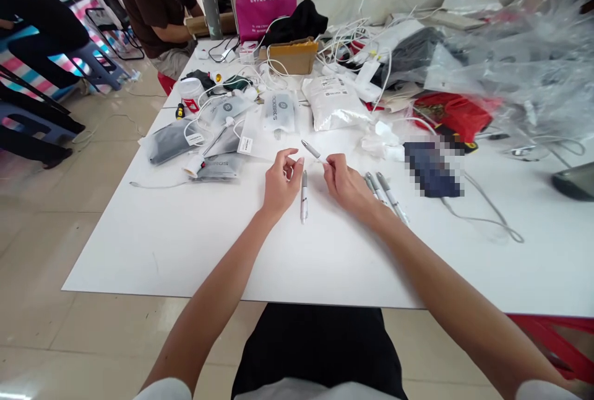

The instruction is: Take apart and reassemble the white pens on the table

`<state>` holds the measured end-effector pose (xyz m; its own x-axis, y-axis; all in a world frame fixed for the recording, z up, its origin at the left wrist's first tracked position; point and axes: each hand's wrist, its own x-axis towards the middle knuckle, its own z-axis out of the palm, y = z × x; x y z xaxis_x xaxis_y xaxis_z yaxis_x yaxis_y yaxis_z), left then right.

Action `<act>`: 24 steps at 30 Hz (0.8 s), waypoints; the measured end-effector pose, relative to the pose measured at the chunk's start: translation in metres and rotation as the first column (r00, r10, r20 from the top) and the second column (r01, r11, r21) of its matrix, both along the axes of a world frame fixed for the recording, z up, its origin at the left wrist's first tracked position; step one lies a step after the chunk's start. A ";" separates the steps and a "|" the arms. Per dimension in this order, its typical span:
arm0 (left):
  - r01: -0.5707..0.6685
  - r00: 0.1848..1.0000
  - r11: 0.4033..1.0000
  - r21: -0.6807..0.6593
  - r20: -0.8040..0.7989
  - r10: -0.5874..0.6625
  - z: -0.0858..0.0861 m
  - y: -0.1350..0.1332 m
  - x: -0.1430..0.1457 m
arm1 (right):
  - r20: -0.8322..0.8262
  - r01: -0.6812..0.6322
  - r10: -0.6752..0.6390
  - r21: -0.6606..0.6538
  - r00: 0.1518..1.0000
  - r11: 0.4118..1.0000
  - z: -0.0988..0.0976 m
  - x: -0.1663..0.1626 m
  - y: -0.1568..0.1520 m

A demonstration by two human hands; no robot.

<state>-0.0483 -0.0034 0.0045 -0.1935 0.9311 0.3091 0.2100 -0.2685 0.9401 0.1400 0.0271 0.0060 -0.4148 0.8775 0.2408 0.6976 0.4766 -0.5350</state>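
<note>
My right hand [344,182] pinches a white pen with a grey tip section [310,149] by its rear end, and that tip points up and to the left. Facing it, my left hand [282,185] has its thumb and index finger apart, with nothing seen between them. A second white and grey pen [304,199] lies on the white table [195,251] just beside my left hand. Several similar pens [388,193] lie together to the right, partly covered by my right hand and forearm.
Grey packaged pouches [216,168] and a white lamp-like piece [192,166] sit at the left. Behind are a white plastic packet [334,103], tangled cables [348,41] and a cardboard box [292,57]. A pixelated dark object [434,168] lies right. Another person [148,10] sits beyond.
</note>
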 end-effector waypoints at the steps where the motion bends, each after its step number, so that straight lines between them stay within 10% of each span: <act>1: -0.009 1.000 1.000 -0.002 0.011 0.009 0.000 0.000 0.000 | -0.007 0.011 -0.011 -0.005 1.000 1.000 -0.001 0.002 -0.002; 13: 0.005 1.000 0.998 0.064 0.018 -0.006 0.001 0.002 0.003 | 0.046 -0.133 0.125 0.289 0.991 0.948 -0.008 0.008 -0.014; 24: 0.241 0.812 0.966 -0.094 0.565 -0.148 0.016 0.003 0.001 | 0.028 -0.453 0.513 0.510 0.858 0.731 0.004 -0.002 -0.035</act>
<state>-0.0473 -0.0007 0.0208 -0.0971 0.9937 0.0565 -0.3938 -0.0905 0.9147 0.1375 -0.0078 0.0104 -0.6957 0.3204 0.6430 0.2533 0.9469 -0.1979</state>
